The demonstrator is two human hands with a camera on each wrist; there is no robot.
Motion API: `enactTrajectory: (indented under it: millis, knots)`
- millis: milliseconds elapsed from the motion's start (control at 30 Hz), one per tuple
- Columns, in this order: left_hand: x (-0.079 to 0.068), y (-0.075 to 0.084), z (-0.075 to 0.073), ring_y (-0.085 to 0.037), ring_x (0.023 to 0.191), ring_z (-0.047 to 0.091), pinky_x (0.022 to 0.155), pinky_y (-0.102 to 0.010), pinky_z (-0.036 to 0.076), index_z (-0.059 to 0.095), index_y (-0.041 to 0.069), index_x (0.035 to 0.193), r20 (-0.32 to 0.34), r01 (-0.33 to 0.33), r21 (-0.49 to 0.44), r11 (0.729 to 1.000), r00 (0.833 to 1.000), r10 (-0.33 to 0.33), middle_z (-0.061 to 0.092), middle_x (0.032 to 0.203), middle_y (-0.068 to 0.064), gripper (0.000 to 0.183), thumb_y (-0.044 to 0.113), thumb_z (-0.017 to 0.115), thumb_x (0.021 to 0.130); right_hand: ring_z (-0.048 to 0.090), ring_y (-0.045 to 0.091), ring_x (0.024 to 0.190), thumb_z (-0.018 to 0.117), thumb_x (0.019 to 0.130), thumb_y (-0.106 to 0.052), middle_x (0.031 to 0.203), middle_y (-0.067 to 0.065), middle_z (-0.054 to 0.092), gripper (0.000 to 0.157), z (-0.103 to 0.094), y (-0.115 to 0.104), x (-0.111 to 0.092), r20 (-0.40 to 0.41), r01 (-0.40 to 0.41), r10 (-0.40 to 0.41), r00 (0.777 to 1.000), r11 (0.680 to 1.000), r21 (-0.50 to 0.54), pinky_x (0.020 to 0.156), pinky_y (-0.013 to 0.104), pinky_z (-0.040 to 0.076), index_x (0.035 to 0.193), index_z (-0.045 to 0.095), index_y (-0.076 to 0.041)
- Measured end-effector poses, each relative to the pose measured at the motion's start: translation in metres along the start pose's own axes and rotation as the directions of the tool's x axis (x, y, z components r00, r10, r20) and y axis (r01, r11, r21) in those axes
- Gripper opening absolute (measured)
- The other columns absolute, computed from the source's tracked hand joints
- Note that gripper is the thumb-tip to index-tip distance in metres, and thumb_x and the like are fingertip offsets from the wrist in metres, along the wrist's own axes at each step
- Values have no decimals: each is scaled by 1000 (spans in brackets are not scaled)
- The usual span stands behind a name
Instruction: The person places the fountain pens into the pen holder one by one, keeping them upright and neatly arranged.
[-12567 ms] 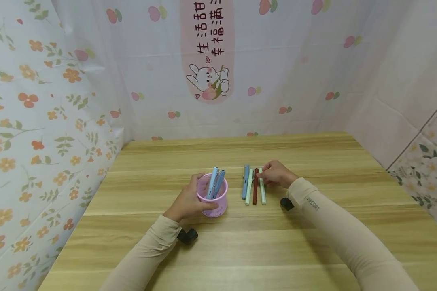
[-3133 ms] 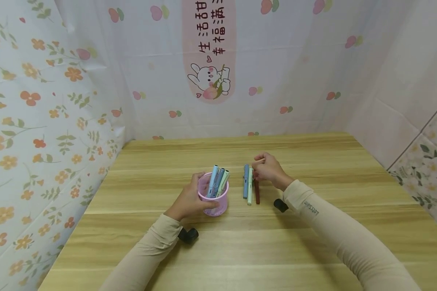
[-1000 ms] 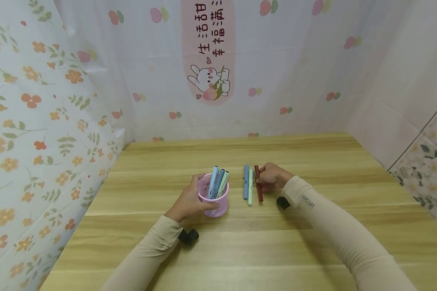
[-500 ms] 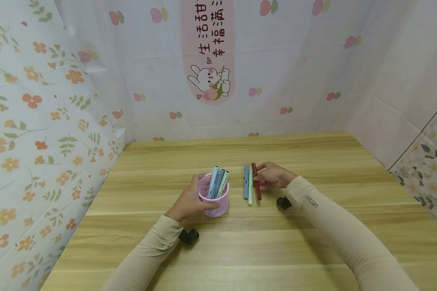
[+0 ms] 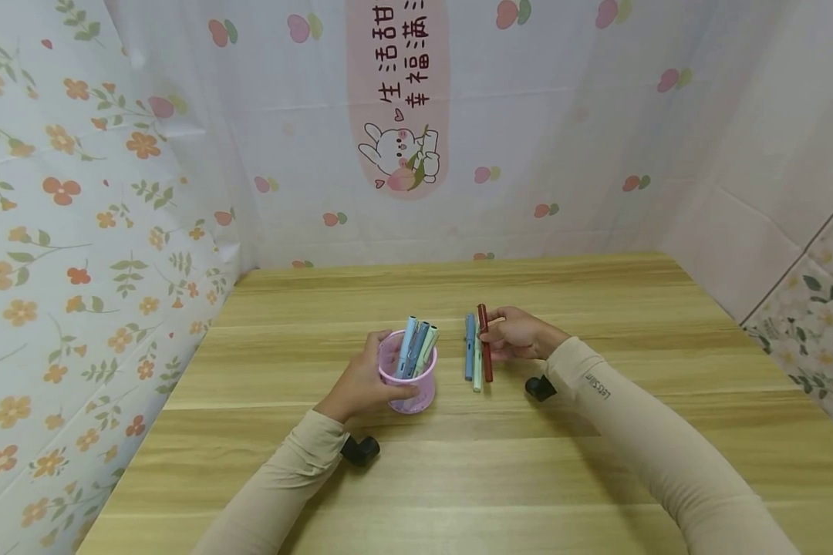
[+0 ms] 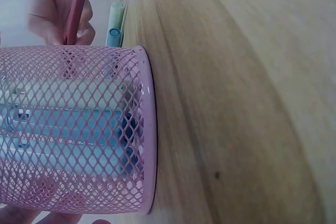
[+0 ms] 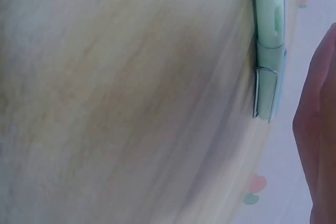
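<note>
My left hand (image 5: 361, 385) grips a pink mesh pen cup (image 5: 419, 397), fingers round its far side and thumb at the front. Inside lean a light blue pen (image 5: 406, 348), a darker blue pen (image 5: 416, 351) and a pale green pen (image 5: 426, 347). To the right, my right hand (image 5: 522, 335) pinches a dark red pen (image 5: 487, 368), tilted up off the table in the left wrist view. Close beside it, a blue pen (image 5: 469, 351) and a pale green pen (image 5: 477, 376) lie side by side. The right wrist view catches only the hand's edge; the red pen is hidden there.
The wood-grain table (image 5: 416, 478) ends at a white printed curtain (image 5: 527, 139) at the back. A flowered cloth (image 5: 76, 270) hangs along the left. Black wrist-camera mounts (image 5: 359, 451) sit under both sleeves near the tabletop.
A pale green pen from the row's right end has gone into the cup. Since then the right hand has taken the dark red pen, raised it and shifted it slightly left. The left hand stays put.
</note>
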State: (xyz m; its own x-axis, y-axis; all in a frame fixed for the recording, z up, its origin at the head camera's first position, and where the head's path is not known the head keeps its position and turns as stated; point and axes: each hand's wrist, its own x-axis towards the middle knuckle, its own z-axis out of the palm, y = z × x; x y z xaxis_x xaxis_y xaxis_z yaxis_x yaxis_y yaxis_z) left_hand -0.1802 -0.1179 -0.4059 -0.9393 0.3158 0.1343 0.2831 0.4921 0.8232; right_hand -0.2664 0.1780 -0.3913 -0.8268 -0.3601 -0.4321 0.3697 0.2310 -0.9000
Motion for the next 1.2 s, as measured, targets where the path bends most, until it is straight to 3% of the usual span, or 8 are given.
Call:
enactTrajectory:
  millis: [500,667,933,1200]
  knots:
    - [0,0,0,-28,101,61,88,-45,49,32,5,142,-4,-3,9,1000,1000,3,61,116,-17,100,21,92,63,61,17,80,53,95,1,119,18,49,57,15,-11,-11,42,58,-62,997,994,93,78,36,54,143,23,2]
    - [1,-1,1,-28,100,61,88,-44,49,33,6,141,-8,1,9,1000,1000,-1,61,115,-18,100,21,92,63,60,15,78,54,96,-1,114,15,50,52,20,-13,-14,15,87,-89,996,992,92,82,39,54,139,25,2]
    - [1,-3,2,-27,101,60,90,-45,48,32,5,141,-11,-4,24,1000,1000,4,60,116,-18,100,23,92,63,61,17,79,53,97,-2,110,14,50,41,28,-15,-18,-38,134,-130,991,976,171,71,31,56,131,31,-1]
    - [1,-2,1,-26,103,60,92,-45,48,33,6,141,-4,6,9,1000,1000,-6,59,120,-16,99,20,92,63,60,17,80,53,98,-5,101,10,56,33,37,-19,-27,-84,184,-169,982,960,212,72,31,55,126,35,-1]
